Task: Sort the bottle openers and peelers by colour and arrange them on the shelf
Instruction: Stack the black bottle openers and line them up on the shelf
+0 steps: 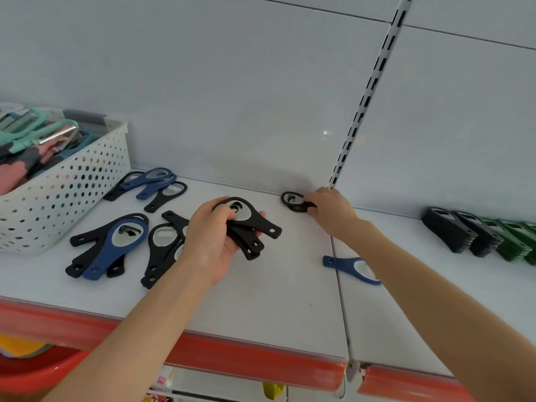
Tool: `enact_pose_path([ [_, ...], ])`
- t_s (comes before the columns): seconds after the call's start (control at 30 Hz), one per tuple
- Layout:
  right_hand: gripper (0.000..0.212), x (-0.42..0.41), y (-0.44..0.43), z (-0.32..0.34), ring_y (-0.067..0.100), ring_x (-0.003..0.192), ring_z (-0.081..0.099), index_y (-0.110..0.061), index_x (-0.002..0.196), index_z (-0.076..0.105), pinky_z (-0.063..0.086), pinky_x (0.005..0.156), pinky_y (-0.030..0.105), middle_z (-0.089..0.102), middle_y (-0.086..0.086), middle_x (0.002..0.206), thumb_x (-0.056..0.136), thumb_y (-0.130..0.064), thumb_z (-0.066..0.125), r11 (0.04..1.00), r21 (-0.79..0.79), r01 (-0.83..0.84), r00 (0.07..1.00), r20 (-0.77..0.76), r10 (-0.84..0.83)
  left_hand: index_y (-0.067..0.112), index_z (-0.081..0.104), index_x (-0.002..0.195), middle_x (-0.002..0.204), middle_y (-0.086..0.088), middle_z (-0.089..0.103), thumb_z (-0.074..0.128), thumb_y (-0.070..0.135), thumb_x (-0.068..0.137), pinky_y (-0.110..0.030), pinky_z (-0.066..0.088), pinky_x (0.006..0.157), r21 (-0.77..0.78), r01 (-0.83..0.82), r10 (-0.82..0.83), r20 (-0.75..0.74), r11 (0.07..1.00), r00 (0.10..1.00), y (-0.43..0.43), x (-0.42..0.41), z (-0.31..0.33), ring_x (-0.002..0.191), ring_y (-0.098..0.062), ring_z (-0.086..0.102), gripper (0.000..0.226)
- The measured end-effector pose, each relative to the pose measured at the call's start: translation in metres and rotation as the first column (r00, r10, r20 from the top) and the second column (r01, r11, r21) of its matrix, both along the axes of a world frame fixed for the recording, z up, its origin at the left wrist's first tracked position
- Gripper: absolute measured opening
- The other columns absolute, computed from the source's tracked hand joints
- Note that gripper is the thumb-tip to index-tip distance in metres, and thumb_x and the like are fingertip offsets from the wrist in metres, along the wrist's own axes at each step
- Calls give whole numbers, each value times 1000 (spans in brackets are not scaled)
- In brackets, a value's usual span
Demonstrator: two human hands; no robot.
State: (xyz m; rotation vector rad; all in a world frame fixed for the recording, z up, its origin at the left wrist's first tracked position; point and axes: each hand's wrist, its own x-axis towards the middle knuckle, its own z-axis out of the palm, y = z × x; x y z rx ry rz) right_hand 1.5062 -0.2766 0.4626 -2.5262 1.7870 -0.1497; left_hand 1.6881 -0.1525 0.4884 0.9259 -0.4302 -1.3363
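With the left hand [214, 242] clutching a fan of black bottle openers [252, 224] just above the shelf [275, 291]; with the right hand [330, 211] pinching a small black stack [293, 200] at the back wall. Mid-sort on black, seemingly. Next, probably: feeding fan onto stack, then picking black from the mixed pile [116, 245], leaving peelers [34, 134] in the basket [75, 195].

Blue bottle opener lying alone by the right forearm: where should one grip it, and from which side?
Probably pinch the narrow handle of the blue bottle opener from the left: it lies flat, handle exposed, while the right forearm covers part of its ring.
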Motion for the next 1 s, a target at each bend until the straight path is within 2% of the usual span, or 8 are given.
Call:
enact_pose_path([
  [0.2,23,3,21,11,28,79,49,0,89,57,37,67,32,54,14,84,94,-11,39,995,-86,54,974,223,-33,13,50,109,102,-11,53,41,5,94,-39,51,73,76,18,-26,107,997,994,-2,-3,-1,74,-26,67,19],
  [0.3,19,18,50,25,11,60,46,-1,86,65,37,61,25,56,3,67,91,-8,48,995,-103,5,825,562,54,12,52,107,98,-5,55,51,24,93,-42,48,83,98,47,-62,157,994,986,-6,-6,-2,86,-26,65,18],
  [0.4,15,37,80,35,-3,58,53,-7,86,70,41,61,9,59,-11,65,87,-8,55,979,14,-203,699,702,135,4,54,111,97,-10,61,54,26,91,-38,51,77,43,74,-81,221,996,972,-8,-10,-3,87,-24,63,30],
  [0.53,18,39,72,33,7,71,56,-5,87,70,41,69,15,65,-3,78,90,-10,53,969,39,-243,741,653,159,5,53,108,93,-17,62,47,-3,90,-36,55,72,5,-4,3,212,1000,977,-7,-8,-3,78,-22,67,21],
  [0.67,27,11,21,17,27,107,52,-4,113,61,40,89,32,60,12,113,94,-10,43,999,-31,-14,962,272,22,10,51,101,85,-18,61,41,-10,87,-34,57,68,-30,0,4,143,1000,990,-2,-2,2,69,-23,71,26],
  [0.77,27,-10,3,4,33,109,52,-7,118,56,43,86,37,59,15,114,95,-13,43,995,68,71,995,69,-76,12,50,110,87,-17,61,41,-10,87,-26,57,57,-25,6,-2,167,1000,986,1,4,3,66,-21,70,32],
  [0.9,22,-9,13,3,29,89,56,-4,98,65,41,73,32,62,14,96,93,-18,49,997,6,79,984,159,-79,14,50,110,92,-17,58,41,-9,87,-28,55,60,18,-2,-2,213,1000,977,3,7,3,70,-21,64,33],
  [1.0,21,8,38,13,19,67,46,-2,84,67,36,61,28,63,13,76,89,-18,54,999,13,41,898,437,-43,14,49,114,91,-15,57,47,1,91,-31,52,68,45,-14,5,197,999,980,3,9,3,70,-21,63,27],
])
